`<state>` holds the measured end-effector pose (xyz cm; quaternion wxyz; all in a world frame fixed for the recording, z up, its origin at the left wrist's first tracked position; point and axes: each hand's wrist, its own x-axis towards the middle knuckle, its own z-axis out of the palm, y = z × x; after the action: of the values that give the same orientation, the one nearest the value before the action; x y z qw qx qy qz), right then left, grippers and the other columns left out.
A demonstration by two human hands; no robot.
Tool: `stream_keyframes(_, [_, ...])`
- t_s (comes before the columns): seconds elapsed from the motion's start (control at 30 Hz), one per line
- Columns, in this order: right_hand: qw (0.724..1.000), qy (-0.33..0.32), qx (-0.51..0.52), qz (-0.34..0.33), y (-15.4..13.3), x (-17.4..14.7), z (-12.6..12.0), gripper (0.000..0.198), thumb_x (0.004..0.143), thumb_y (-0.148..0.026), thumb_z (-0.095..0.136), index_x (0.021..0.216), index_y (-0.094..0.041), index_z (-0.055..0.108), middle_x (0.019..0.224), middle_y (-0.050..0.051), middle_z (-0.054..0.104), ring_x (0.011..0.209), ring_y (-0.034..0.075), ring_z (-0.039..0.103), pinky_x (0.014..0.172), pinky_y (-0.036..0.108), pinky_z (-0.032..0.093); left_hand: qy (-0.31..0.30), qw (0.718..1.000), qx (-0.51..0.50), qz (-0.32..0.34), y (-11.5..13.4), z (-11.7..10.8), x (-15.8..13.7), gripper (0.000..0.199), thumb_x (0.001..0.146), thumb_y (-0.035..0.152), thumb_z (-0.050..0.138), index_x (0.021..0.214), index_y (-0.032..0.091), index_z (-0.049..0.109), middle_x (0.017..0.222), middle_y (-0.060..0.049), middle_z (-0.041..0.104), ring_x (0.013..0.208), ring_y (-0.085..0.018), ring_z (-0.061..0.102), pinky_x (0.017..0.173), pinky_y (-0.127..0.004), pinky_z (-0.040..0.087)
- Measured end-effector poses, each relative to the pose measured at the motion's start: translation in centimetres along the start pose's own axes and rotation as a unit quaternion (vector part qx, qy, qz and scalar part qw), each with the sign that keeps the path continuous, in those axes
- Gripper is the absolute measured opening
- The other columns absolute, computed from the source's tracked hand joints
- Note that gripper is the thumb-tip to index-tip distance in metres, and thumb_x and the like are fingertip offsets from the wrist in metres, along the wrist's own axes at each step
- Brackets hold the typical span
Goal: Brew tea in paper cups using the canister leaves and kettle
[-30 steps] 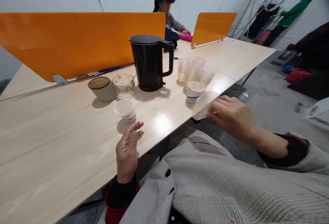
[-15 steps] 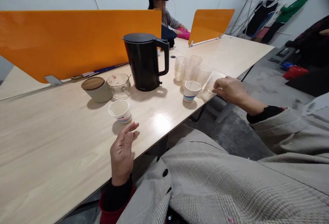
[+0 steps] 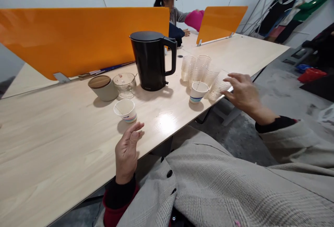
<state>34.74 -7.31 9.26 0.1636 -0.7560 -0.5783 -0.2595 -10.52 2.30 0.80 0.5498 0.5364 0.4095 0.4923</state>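
Clerk: What was the condition of the right hand (image 3: 244,93)?

Inspector: Released. Thumb and fingers stood apart in a loose curve, just beside the nearest stack of clear cups (image 3: 216,90). Whether a fingertip touched the plastic could not be told.

Clerk: Position and make of those cups?

Inspector: Near the front edge of the desk (image 3: 65,143), right of a banded paper cup (image 3: 197,97). Thin, transparent plastic, round-mouthed, nested so that the rims read as close ribs. The stack leaned slightly. Further stacks (image 3: 199,67) of the same make stood close behind.

Clerk: And the left hand (image 3: 127,152)?

Inspector: It grasped nothing. The fingers were extended and slightly bent, just beside a second paper cup (image 3: 129,116). Both paper cups were white and tapered, printed with coloured bands, a thin stick showing inside each.

Clerk: Other articles noted?

Inspector: A black kettle (image 3: 150,67), smooth-bodied, with a flat round lid and looped handle. To its left, a clear bowl (image 3: 124,86) with fluted walls; beside that, a matte grey-green canister (image 3: 107,92) under a wood-grained lid (image 3: 99,81). The desk surface was pale wood grain, marked by a bright glare. A smooth orange panel (image 3: 91,42) stood behind.
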Motion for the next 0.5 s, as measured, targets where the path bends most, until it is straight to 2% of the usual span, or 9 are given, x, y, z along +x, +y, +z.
stream_keyframes(0.13, [0.981,0.169,0.068,-0.063,-4.1,-1.6,-1.8,0.033,0.098,-0.031,0.073,0.128,-0.018,0.072,0.133,0.020,0.074,0.125,0.037,0.066,0.110,0.056,0.054,0.013,1.000,-0.008,0.014,-0.1,0.1,-0.2,0.050,0.098,0.061,0.073,0.126,0.020,0.078,0.133,-0.013,0.079,0.109,-0.024,0.076,0.099,-0.038,0.062])
stream_keyframes(0.2, [0.966,0.182,0.158,-0.097,-7.5,-2.1,-1.9,0.033,0.099,-0.028,0.074,0.130,-0.021,0.070,0.129,0.017,0.076,0.121,0.034,0.070,0.106,0.053,0.058,0.028,0.999,-0.009,0.032,-0.1,0.0,-0.2,0.048,0.099,0.059,0.073,0.126,0.020,0.078,0.131,-0.013,0.079,0.114,-0.025,0.076,0.096,-0.037,0.062])
stream_keyframes(0.3, [0.938,0.107,0.304,-0.128,-13.1,-1.8,-0.4,0.033,0.100,-0.028,0.073,0.133,-0.024,0.068,0.124,0.014,0.078,0.114,0.031,0.074,0.099,0.051,0.062,0.074,0.995,0.015,0.066,0.3,-0.7,0.3,0.045,0.100,0.057,0.071,0.128,0.022,0.078,0.130,-0.012,0.080,0.122,-0.027,0.074,0.093,-0.035,0.061])
stream_keyframes(0.4, [0.902,-0.015,0.410,-0.133,-18.0,-0.1,2.6,0.039,0.103,-0.040,0.069,0.138,-0.025,0.067,0.127,0.014,0.076,0.109,0.030,0.074,0.094,0.051,0.064,0.130,0.986,0.065,0.081,0.5,-1.8,1.2,0.046,0.100,0.057,0.071,0.130,0.023,0.077,0.132,-0.012,0.079,0.126,-0.028,0.073,0.099,-0.038,0.061])
stream_keyframes(0.5, [0.864,-0.132,0.472,-0.117,-21.9,2.3,5.4,0.053,0.101,-0.053,0.068,0.146,-0.025,0.064,0.137,0.017,0.072,0.115,0.033,0.073,0.091,0.053,0.064,0.153,0.980,0.111,0.067,0.2,-2.8,2.2,0.048,0.098,0.055,0.072,0.134,0.022,0.074,0.139,-0.014,0.076,0.130,-0.030,0.071,0.108,-0.044,0.059])
